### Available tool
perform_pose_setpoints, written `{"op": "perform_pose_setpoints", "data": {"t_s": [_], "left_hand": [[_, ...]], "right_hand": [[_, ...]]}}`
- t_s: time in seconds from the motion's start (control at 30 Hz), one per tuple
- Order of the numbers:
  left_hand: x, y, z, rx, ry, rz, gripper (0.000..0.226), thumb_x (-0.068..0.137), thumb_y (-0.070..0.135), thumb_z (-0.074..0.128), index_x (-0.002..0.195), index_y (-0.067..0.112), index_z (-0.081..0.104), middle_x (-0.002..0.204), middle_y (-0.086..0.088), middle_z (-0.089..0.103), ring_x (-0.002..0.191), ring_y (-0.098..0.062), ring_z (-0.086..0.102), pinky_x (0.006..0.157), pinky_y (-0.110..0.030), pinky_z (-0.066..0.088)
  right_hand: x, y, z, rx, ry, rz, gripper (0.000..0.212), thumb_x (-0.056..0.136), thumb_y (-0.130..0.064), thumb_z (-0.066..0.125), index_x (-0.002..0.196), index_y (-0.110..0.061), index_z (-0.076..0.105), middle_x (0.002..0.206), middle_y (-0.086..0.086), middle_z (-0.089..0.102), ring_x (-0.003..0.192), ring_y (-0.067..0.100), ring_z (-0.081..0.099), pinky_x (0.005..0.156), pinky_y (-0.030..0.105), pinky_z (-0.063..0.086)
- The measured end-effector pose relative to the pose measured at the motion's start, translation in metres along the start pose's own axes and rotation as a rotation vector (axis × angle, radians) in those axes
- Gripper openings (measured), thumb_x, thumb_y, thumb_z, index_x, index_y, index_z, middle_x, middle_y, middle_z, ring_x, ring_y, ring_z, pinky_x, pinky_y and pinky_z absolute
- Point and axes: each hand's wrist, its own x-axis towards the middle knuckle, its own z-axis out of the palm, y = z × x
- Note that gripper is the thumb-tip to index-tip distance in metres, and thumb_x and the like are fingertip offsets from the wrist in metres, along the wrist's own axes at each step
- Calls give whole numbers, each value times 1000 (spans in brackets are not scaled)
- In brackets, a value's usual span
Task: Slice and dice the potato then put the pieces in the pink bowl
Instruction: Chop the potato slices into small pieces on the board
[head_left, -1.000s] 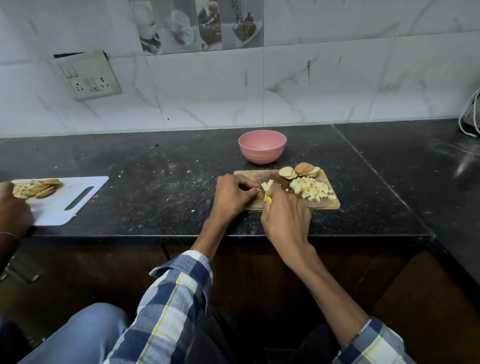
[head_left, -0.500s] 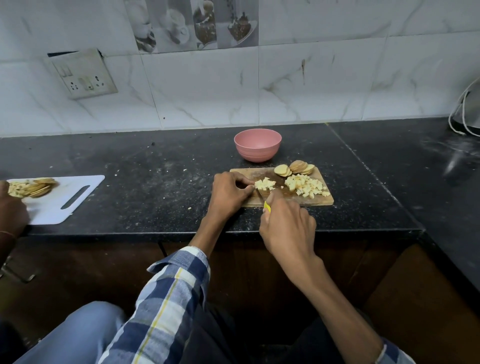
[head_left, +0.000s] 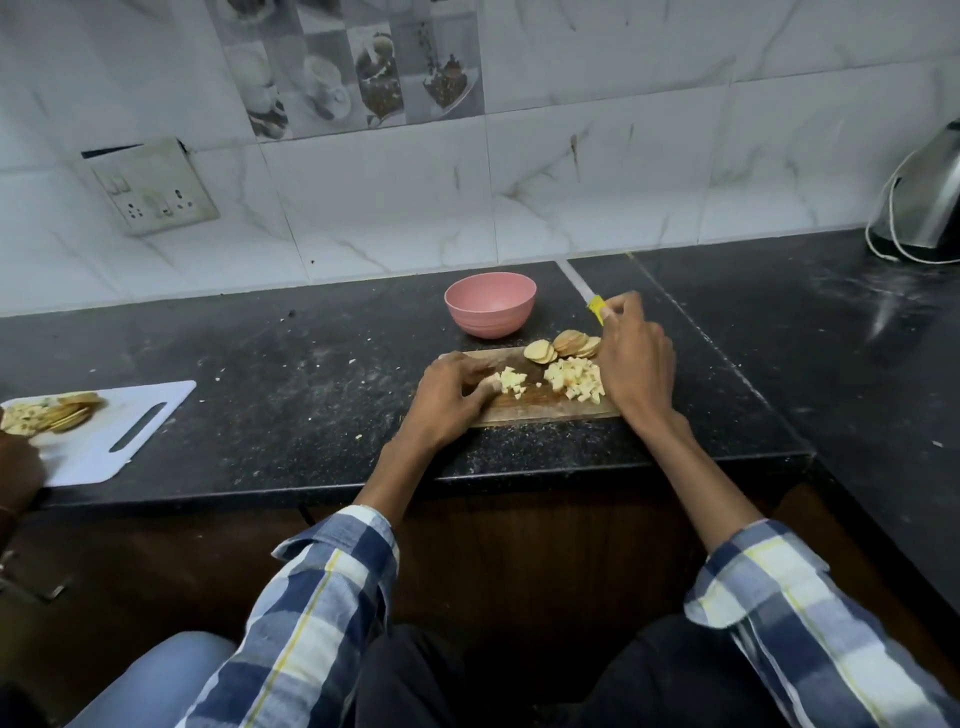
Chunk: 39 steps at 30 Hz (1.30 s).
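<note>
Potato dice (head_left: 575, 381) are heaped on the wooden board (head_left: 540, 404) — a smaller heap (head_left: 509, 378) is touched by the curled fingertips of the left hand (head_left: 453, 396), while uncut slices (head_left: 563, 345) lie at the far edge. A yellow-handled knife (head_left: 597, 307) is gripped by the right hand (head_left: 635, 353), lifted beyond the slices, which lie just below that nearer hand. The pink bowl (head_left: 490, 304) is seen just behind the board, apparently unfilled.

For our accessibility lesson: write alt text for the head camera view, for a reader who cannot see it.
A person's left hand rests by diced potato on a wooden cutting board, while the right hand grips a yellow-handled knife lifted past the board's far right corner. Potato slices lie at the board's far edge, before an empty pink bowl on the black counter.
</note>
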Motion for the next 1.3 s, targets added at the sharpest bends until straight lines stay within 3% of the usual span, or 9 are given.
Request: {"op": "perform_pose_setpoints", "data": {"t_s": [0.17, 0.37, 0.53, 0.67, 0.77, 0.9, 1.03, 1.13, 1.3], "left_hand": [[21, -3, 1, 44, -144, 24, 39, 90, 14, 79, 129, 15, 73, 113, -3, 64, 103, -19, 64, 83, -8, 39], [37, 8, 7, 47, -223, 95, 35, 90, 14, 79, 125, 22, 76, 105, -4, 62, 93, -14, 60, 85, -19, 45], [35, 12, 17, -62, -182, 66, 29, 89, 9, 79, 117, 18, 79, 109, -1, 66, 101, -8, 66, 90, -17, 51], [34, 25, 25, -116, -144, 56, 26, 89, 8, 80, 113, 16, 80, 103, 0, 65, 83, 8, 59, 76, -5, 41], [36, 36, 36, -176, -129, 40, 21, 87, 10, 81, 108, 16, 81, 97, 10, 65, 83, 5, 62, 76, -11, 45], [39, 43, 43, -216, -87, 29, 16, 88, 17, 82, 103, 22, 82, 99, 8, 70, 87, -5, 67, 77, -12, 47], [36, 40, 37, -285, -32, 49, 11, 95, 20, 75, 104, 20, 82, 99, 6, 73, 92, -7, 68, 81, -18, 51], [33, 37, 30, -331, -23, 14, 12, 96, 18, 74, 105, 19, 82, 104, 5, 74, 96, -4, 68, 83, -15, 50], [31, 14, 14, -344, -208, -94, 36, 80, 34, 88, 114, 24, 79, 109, 12, 77, 93, -8, 71, 89, -30, 57]], "right_hand": [[9, 31, 16, 29, -105, 137, 13, 110, -21, 43, 106, -13, 53, 80, 1, 60, 67, 26, 50, 59, 38, 31], [10, 36, 25, 6, -205, 173, 10, 110, -18, 42, 102, -15, 48, 85, 3, 57, 73, 29, 51, 63, 38, 33], [10, 42, 32, 26, -199, 157, 10, 109, -17, 43, 101, -16, 47, 86, 4, 62, 74, 29, 56, 64, 38, 36], [12, 45, 36, 26, -204, 145, 7, 108, -16, 47, 101, -17, 47, 89, 6, 68, 72, 28, 57, 62, 37, 37], [11, 45, 34, 21, -217, 141, 6, 109, -15, 46, 103, -16, 48, 87, 4, 64, 71, 27, 54, 63, 36, 34], [10, 45, 30, 59, -205, 153, 7, 108, -14, 47, 104, -14, 52, 85, 1, 63, 70, 22, 55, 53, 34, 31], [12, 47, 35, 175, -161, 176, 10, 109, -17, 47, 101, -17, 53, 86, 1, 69, 75, 20, 65, 62, 39, 51], [13, 48, 37, 195, -161, 171, 11, 109, -17, 47, 101, -17, 54, 87, 1, 69, 77, 19, 66, 68, 42, 56], [13, 48, 38, 184, -142, 133, 12, 109, -16, 48, 98, -16, 54, 86, 0, 67, 77, 20, 64, 67, 42, 54]]}}
